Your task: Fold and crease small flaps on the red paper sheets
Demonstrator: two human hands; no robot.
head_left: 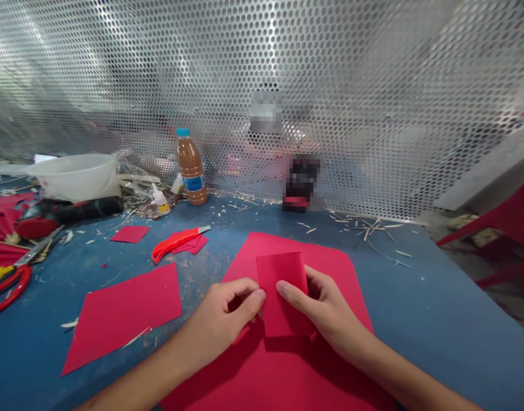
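Note:
A small folded red paper [281, 319] is held upright above a large red sheet [330, 262] on the blue table. My right hand [324, 299] grips its right side, thumb across the front and fingers behind. At its left edge my left hand [234, 308] pinches with thumb and forefinger. To the left lies a flat red paper piece [131, 314]. A red-handled cutter [176, 242] with its blade out rests on small red scraps [200, 245].
Scissors [20, 274], a power tool [69, 217], a white tub [77, 177] and a small glue bottle [160, 201] are at the left. A brown drink bottle [190, 165] and a dark upright object [302, 182] stand by the perforated metal panel [351, 74]. Thin slivers litter the blue table [437, 325].

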